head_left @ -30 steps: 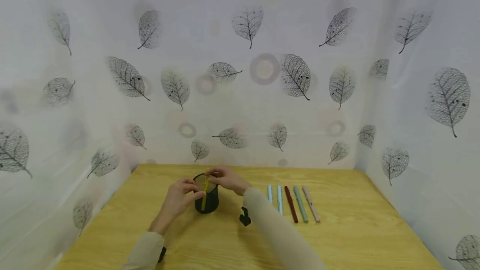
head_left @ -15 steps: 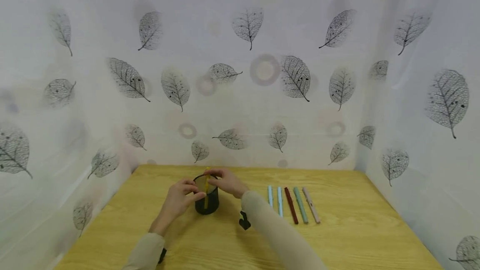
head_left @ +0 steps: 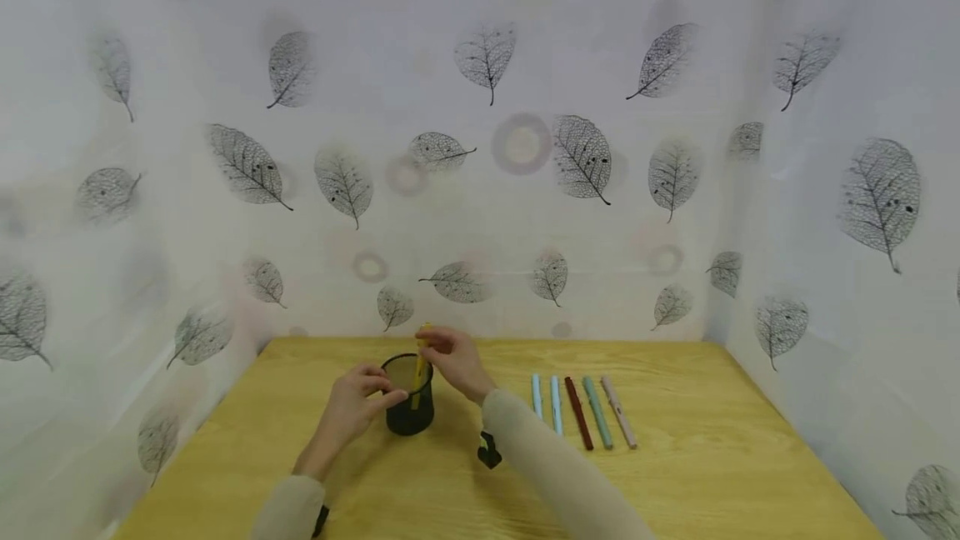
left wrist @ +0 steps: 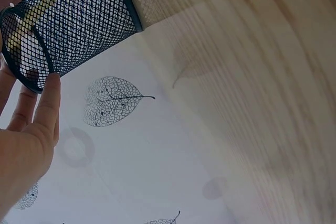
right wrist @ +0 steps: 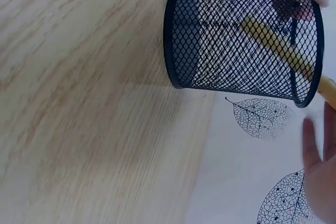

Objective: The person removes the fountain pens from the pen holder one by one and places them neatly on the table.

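Observation:
A black mesh pen holder (head_left: 408, 421) stands upright on the table, left of its middle. My left hand (head_left: 352, 407) pinches its near left rim between thumb and fingers; in the left wrist view its fingers lie along the rim of the mesh cup (left wrist: 86, 24). My right hand (head_left: 457, 363) pinches a yellow pen (head_left: 417, 375) near its top. The pen slants into the cup, and its lower part shows through the mesh. In the right wrist view the lower end of the yellow pen (right wrist: 278, 48) hangs inside, apart from the cup's base.
To the right lie several pens side by side: two light blue pens (head_left: 557, 407), a dark red pen (head_left: 578, 413), a green pen (head_left: 597, 412) and a pinkish pen (head_left: 619, 412). A leaf-print curtain (head_left: 480, 215) surrounds the wooden table (head_left: 697, 440).
My right hand has raised the yellow pen a little in the cup and tilted it toward the right rim. My left hand keeps its hold on the rim. The head view has shifted slightly.

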Tool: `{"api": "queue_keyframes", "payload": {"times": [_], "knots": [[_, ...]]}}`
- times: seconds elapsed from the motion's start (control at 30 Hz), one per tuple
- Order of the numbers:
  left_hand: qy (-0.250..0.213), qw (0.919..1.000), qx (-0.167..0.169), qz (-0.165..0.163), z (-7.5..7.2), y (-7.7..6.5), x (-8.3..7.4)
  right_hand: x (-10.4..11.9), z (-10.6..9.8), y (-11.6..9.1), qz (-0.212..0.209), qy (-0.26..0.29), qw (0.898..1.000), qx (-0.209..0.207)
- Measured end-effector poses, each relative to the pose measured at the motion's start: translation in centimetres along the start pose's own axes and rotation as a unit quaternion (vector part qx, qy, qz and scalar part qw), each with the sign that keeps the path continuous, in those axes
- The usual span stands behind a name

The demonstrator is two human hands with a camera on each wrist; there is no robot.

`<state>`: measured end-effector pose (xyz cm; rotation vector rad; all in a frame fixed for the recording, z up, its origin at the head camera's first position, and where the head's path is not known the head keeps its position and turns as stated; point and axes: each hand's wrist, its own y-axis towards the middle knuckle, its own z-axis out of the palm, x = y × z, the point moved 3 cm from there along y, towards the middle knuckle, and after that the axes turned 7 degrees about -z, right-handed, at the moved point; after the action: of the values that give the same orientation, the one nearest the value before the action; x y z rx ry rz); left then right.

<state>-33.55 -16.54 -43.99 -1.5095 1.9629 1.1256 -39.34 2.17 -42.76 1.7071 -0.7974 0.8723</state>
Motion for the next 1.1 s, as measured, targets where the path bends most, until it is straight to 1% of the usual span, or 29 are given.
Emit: {"api": "queue_keyframes", "payload": {"times": [0.1,0.2,0.33,0.4,0.57,0.67,0.97,1.0,1.1], "knots": [[0.004,1.0000,-0.002,0.008,0.0,0.1,-0.2,0.4,-0.4,0.0,-0.011,0.014,1.000,-0.025],[0.012,0.9999,-0.003,0.011,0.0,-0.1,-0.1,2.2,-0.8,-0.4,-0.025,0.034,0.998,-0.048],[0.004,1.0000,0.000,0.005,0.0,-0.1,-0.3,4.7,-1.5,-0.8,-0.026,0.057,0.995,-0.078],[-0.001,1.0000,0.003,-0.003,0.0,-0.1,-0.3,4.9,-1.9,-0.7,-0.018,0.069,0.993,-0.089],[-0.005,0.9999,0.004,-0.016,0.0,-0.1,-0.2,4.8,-2.8,-0.4,-0.011,0.119,0.986,-0.119],[-0.010,0.9997,0.002,-0.021,-0.1,-0.1,-0.3,4.6,-3.2,-0.3,-0.010,0.138,0.982,-0.126],[-0.015,0.9998,0.000,-0.014,-0.1,-0.2,-0.3,4.5,-4.1,-1.1,0.015,0.125,0.986,-0.109],[-0.014,0.9998,0.000,-0.013,-0.1,-0.2,-0.2,4.4,-4.2,-1.1,0.018,0.125,0.986,-0.108],[-0.011,0.9998,0.002,-0.016,-0.1,-0.2,-0.2,2.9,-4.5,-1.0,0.024,0.127,0.987,-0.099]]}}
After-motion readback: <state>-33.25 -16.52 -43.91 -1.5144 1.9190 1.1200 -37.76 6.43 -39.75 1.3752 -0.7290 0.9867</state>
